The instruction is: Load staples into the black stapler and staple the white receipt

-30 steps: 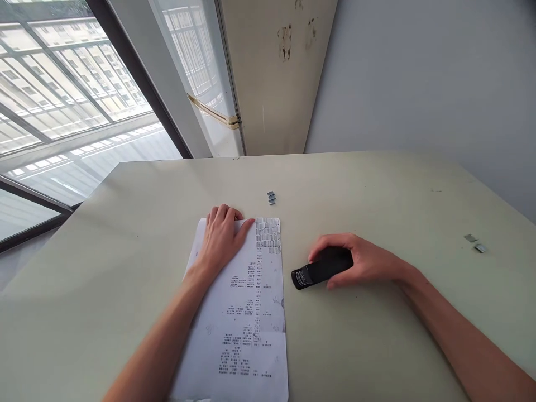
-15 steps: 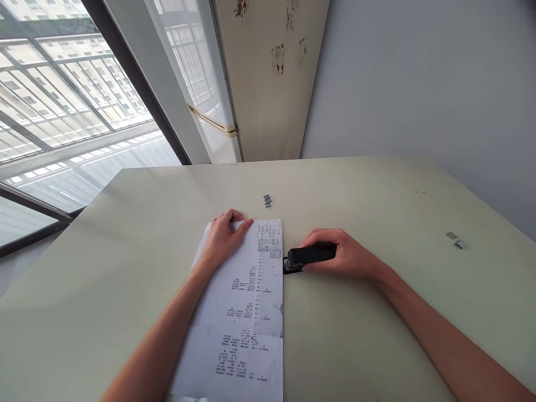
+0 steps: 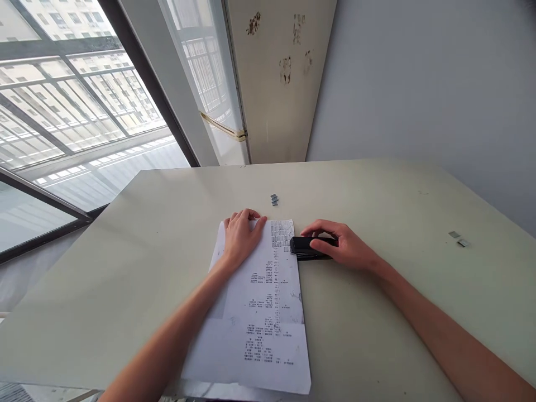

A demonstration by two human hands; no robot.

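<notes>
One black handheld stapler (image 3: 302, 244), in the right grip (image 3: 347, 244), at the upper right edge of a printed paper (image 3: 220, 346) on the table (image 3: 368, 340). From where I stand its nose overlaps the margin, beside a dense block of print (image 3: 281, 231) near the top corner.

Right grip: wrapped about the stapler, thumb over its upper arm, fingers on the far side. Left grip (image 3: 243, 237): laid over the paper's top edge, thumb stretched out on the sheet, fingers curled at the edge; cannot tell whether it pinches the paper or only presses it.

Step in hand, my reading: stapling at that side margin. To do it well: put weight on the left thumb so nothing slips or twists; set the stapler square to the edge, base flat; check any layers lie flush; press straight down, one firm stroke. Possible fault: thumb sits back from the nose, so a weak press may leave the legs half folded.

Writing: small black lines on the sheet, too fine to read. No brand legible on the stapler. Brown patches (image 3: 285, 71) on the pale panel (image 3: 274, 117) beyond form no words I can make out.

Apparent staple strips: a small cluster (image 3: 274, 200) just past the paper; a loose pair (image 3: 463, 243) well apart, far right.
</notes>
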